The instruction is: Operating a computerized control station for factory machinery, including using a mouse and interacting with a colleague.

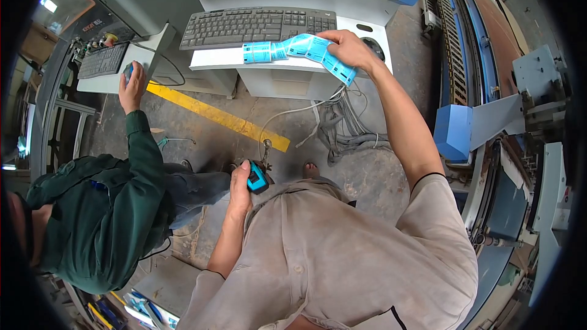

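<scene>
The keyboard (257, 26) sits on the shelf (214, 59) in front of you. The strip (302, 44) lies on your side of the keyboard, its right end past the shelf's edge. Your right hand (350, 49) is on it, with the mouse (375, 48) just to the right. Your left hand (240, 186), closer to you, holds the tool (258, 178). Wires (348, 128) lie below. Another person (104, 220) is on your left.

Right hand (347, 49) reaches forward (palm down); left hand (240, 187) curls low.
</scene>
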Demonstrator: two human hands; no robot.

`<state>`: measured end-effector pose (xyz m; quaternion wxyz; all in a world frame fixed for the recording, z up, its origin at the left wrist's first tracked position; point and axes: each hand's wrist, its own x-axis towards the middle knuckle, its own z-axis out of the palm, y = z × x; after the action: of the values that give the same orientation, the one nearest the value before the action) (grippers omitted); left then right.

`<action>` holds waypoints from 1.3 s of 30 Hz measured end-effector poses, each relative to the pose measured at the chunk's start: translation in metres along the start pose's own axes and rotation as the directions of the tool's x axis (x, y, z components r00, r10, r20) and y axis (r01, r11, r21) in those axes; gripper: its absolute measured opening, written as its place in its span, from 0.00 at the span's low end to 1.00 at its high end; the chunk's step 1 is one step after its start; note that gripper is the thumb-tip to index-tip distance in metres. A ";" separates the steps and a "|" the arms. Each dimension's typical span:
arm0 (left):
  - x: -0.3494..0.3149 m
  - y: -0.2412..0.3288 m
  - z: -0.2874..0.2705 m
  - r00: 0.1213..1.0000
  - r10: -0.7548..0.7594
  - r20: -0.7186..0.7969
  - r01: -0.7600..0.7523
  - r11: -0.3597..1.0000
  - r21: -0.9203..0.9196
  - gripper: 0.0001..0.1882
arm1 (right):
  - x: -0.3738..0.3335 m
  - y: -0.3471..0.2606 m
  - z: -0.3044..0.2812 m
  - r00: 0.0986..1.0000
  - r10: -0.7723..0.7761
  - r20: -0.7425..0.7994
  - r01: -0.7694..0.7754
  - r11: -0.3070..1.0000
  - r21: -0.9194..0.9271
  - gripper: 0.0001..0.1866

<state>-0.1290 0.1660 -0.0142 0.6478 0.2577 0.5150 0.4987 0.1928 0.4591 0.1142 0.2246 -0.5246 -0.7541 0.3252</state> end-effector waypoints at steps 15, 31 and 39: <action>0.002 0.002 0.000 1.000 0.004 -0.019 -0.004 1.000 -0.017 0.29 | 0.019 -0.007 -0.013 0.991 -0.008 0.136 0.010 1.000 -0.018 0.23; 0.010 -0.016 -0.017 0.994 0.068 -0.082 -0.064 0.997 0.050 0.23 | -0.004 0.029 -0.016 0.777 -0.354 -0.520 0.156 0.909 -0.385 0.17; 0.007 0.012 0.006 0.992 0.096 -0.086 -0.099 0.995 -0.020 0.23 | -0.064 0.098 -0.024 0.858 -0.067 -0.510 -0.075 0.965 -0.253 0.32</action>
<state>-0.1286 0.1777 -0.0050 0.6034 0.2533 0.5226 0.5465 0.2951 0.4290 0.0598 0.3451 -0.6189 -0.7021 0.0707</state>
